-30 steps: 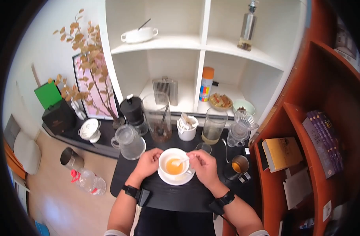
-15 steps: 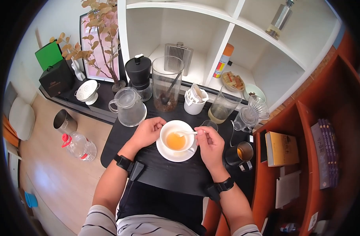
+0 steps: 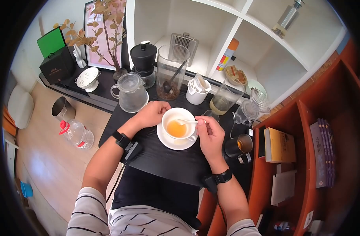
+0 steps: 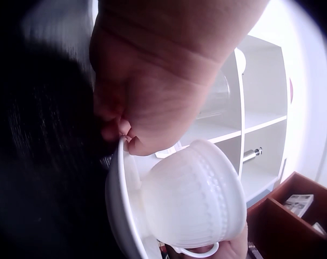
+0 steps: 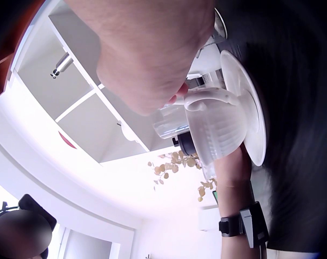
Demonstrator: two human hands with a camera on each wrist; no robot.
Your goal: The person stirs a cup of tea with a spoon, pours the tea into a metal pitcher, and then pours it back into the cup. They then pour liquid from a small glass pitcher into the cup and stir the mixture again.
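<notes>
A white cup (image 3: 166, 120) with amber liquid stands on a white saucer (image 3: 179, 145) at the table's front part. The left hand (image 3: 151, 114) is at the cup's far left side; in the left wrist view this hand (image 4: 158, 86) pinches the rim of the saucer (image 4: 118, 199) beside the ribbed cup (image 4: 190, 197). From the right, the other hand (image 3: 211, 137) pinches a white spoon (image 3: 191, 122) whose tip dips into the liquid. Over the cup (image 5: 220, 127) in the right wrist view, the right hand (image 5: 152, 59) hides the spoon.
Behind the cup stand a glass pitcher (image 3: 131, 92), a black grinder (image 3: 143, 57), a tall glass (image 3: 172, 70), a white mug (image 3: 196, 94) and another glass (image 3: 223, 100). A metal cup (image 3: 245, 143) is at the right. A plastic bottle (image 3: 77, 134) is on the floor.
The head view has shifted and tilted downward, showing more of the lap and striped shirt. Both hands stay at the cup and saucer, with the spoon still in the right hand.
</notes>
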